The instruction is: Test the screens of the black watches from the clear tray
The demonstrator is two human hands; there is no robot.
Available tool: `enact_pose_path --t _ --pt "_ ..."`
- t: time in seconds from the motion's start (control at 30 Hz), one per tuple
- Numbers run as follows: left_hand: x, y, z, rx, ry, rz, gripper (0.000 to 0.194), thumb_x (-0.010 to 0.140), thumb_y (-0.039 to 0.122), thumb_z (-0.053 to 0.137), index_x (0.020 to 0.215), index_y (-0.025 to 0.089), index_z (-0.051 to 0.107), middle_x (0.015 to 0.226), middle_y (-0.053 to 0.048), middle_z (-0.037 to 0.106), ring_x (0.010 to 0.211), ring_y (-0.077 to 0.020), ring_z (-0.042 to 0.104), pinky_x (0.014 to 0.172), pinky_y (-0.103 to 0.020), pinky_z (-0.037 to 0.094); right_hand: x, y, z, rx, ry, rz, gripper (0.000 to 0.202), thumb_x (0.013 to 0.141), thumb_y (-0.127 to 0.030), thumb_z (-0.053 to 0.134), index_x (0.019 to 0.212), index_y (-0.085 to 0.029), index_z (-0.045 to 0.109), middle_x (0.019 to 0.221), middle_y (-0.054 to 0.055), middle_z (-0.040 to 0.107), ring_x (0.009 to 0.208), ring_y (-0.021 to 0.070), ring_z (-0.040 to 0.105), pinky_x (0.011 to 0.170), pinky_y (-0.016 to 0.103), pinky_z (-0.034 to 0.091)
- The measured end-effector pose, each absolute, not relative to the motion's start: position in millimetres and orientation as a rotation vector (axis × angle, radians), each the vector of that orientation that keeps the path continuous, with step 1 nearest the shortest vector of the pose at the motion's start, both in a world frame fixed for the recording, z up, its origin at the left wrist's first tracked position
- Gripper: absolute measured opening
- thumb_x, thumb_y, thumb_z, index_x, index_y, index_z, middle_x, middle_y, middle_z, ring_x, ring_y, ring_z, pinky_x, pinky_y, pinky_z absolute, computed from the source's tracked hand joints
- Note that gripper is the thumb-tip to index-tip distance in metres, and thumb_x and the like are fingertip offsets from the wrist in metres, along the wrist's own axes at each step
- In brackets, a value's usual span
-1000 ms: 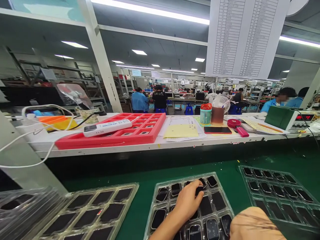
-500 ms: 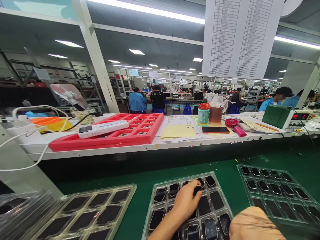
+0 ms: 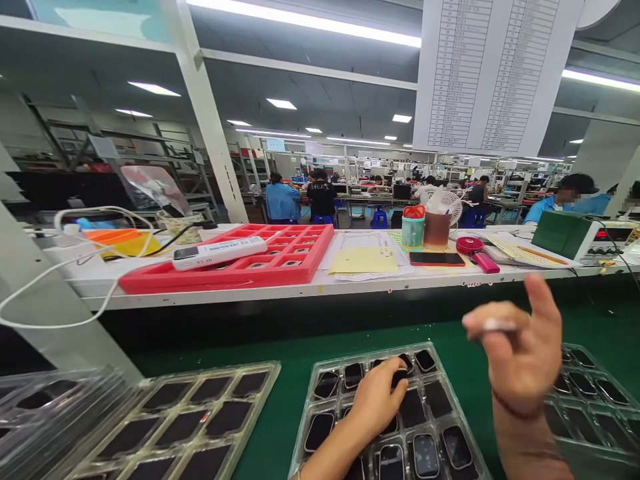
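Tray (image 3: 463, 419), centre: left hand (image 3: 377, 399) arches palm-down near far edge, fingers closed on dark device (image 3: 399, 377); right hand (image 3: 523, 357), raised beyond right edge, thumb and fingers clamped on blurred pale item (image 3: 500, 325).

Devices (image 3: 425, 456) sit in the middle tray (image 3: 449, 422) (shelf (image 3: 280, 291) behind).

One cam, on my head, looks fwd & down: my L hand (image 3: 377, 397) & R hand (image 3: 525, 350) close, btm right; bench (image 3: 295, 377) below, shelf (image 3: 360, 287) mid-frame, ppl (image 3: 283, 200) far beyond.
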State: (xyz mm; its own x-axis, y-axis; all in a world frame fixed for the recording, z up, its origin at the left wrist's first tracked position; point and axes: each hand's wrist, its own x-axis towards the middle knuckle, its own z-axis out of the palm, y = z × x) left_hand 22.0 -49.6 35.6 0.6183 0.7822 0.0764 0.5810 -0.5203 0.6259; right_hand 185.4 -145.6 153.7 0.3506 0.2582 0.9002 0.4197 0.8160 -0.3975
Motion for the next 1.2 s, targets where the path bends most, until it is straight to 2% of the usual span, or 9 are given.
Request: enact_pose_path --t 0.1,0.27,0.4,0.5,0.6,0.73,0.83,1.03,1.2 --pt "22 -50 36 2.273 1.080 0.478 0.028 0.082 0.024 0.048 0.108 0.023 0.059 0.113 -0.004 0.065 0.102 -0.0247 0.059 0.087 -0.035 0.043 223 -126 166 -0.634 -0.935 0.032 0.068 0.083 -0.022 0.062 0.144 -0.021 0.030 0.074 0.002 0.065 0.066 0.0165 0.059 0.054 0.027 0.048" --pt "20 -52 36 2.241 1.054 0.509 0.028 0.081 0.024 0.049 0.107 0.022 0.060 0.112 -0.005 0.065 0.104 -0.0269 0.059 0.087 -0.037 0.044 251 -133 175 -0.521 -0.761 0.031 0.055 0.080 -0.016 0.059 0.134 -0.019 0.050 0.071 0.004 0.063 0.055 0.0137 0.051 0.051 0.027 0.044" --pt "21 -46 30 2.125 1.002 0.641 0.023 0.081 0.029 0.050 0.099 0.022 0.063 0.103 -0.006 0.067 0.101 -0.0254 0.059 0.089 -0.037 0.043 216 -121 163 -0.576 -1.002 0.192 0.037 0.082 -0.024 0.061 0.119 -0.021 0.061 0.075 0.003 0.063 0.058 0.0140 0.053 0.051 0.026 0.044" --pt "23 -36 23 1.825 0.923 0.737 0.025 0.084 0.035 0.046 0.092 0.018 0.062 0.089 -0.006 0.067 0.085 -0.0210 0.062 0.073 -0.031 0.048 184 -88 128 -0.718 -1.229 0.519 0.028 0.083 -0.031 0.063 0.109 -0.020 0.063 0.081 0.005 0.064 0.064 0.0140 0.055 0.056 0.027 0.047" --pt "23 -27 20 1.428 0.898 0.846 0.027 0.084 0.038 0.045 0.094 0.016 0.057 0.077 -0.005 0.062 0.069 -0.0160 0.060 0.057 -0.023 0.046 171 -58 73 -0.916 -1.255 0.868 0.034 0.079 -0.043 0.066 0.100 -0.016 0.062 0.078 0.005 0.064 0.057 0.0121 0.053 0.051 0.024 0.044" --pt "23 -21 20 1.252 0.876 0.913 0.027 0.083 0.039 0.049 0.094 0.016 0.056 0.076 -0.003 0.062 0.057 -0.0096 0.054 0.054 -0.019 0.042 183 -50 12 -1.095 -1.044 1.112 0.047 0.077 -0.056 0.063 0.103 -0.017 0.060 0.083 0.006 0.065 0.054 0.0114 0.052 0.046 0.022 0.040" --pt "24 -18 14 1.320 0.861 0.907 0.019 0.081 0.028 0.050 0.094 0.015 0.058 0.074 -0.003 0.062 0.060 -0.0105 0.055 0.055 -0.019 0.043 193 -55 -2 -1.153 -1.091 1.128 0.045 0.081 -0.057 0.057 0.099 -0.017 0.060 0.076 0.004 0.063 0.055 0.0123 0.051 0.044 0.021 0.038" --pt "25 -16 -3 1.446 0.895 0.976 0.043 0.069 0.002 0.049 0.108 0.018 0.056 0.094 -0.005 0.066 0.081 -0.0136 0.061 0.068 -0.021 0.047 190 -53 -6 -1.192 -1.332 1.128 0.044 0.077 -0.031 0.063 0.118 -0.019 0.053 0.092 0.005 0.065 0.061 0.0119 0.053 0.051 0.023 0.045" --pt "24 -17 6 1.295 0.968 0.955 0.051 0.081 0.017 0.050 0.132 0.018 0.047 0.113 -0.010 0.062 0.081 -0.0153 0.061 0.051 -0.018 0.043 194 -51 -6 -1.006 -1.168 1.323 0.052 0.080 -0.036 0.061 0.130 -0.024 0.049 0.108 0.007 0.060 0.079 0.0156 0.058 0.061 0.027 0.052"
